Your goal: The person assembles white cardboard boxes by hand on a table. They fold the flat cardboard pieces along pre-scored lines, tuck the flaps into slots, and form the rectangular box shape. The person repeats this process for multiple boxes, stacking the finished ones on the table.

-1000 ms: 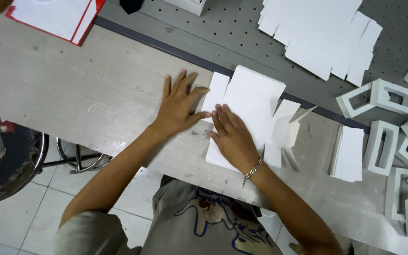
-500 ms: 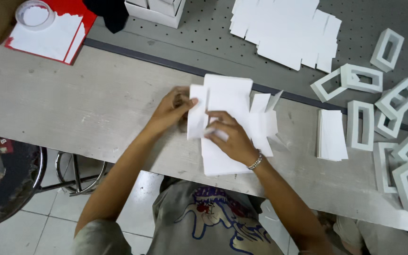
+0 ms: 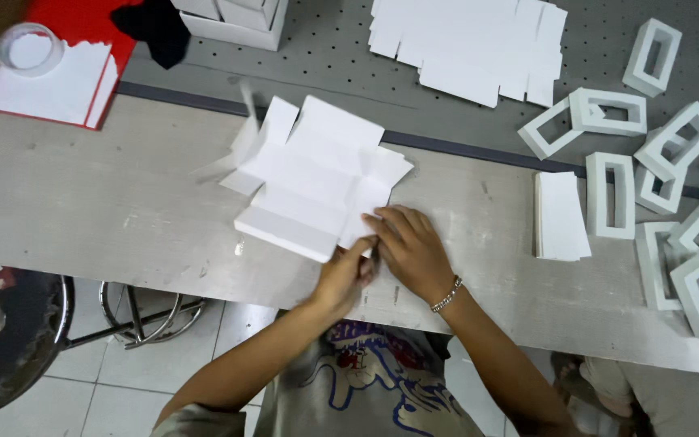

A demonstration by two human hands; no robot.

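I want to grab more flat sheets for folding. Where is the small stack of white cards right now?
In the head view, the small stack of white cards lies on the table, right of both hands, just left of the folded white frames.

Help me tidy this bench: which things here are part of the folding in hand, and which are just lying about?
In hand: white die-cut card blank, left hand, right hand.

Lying about: flat blanks stack, small card stack, folded white frames, tape roll, red folder.
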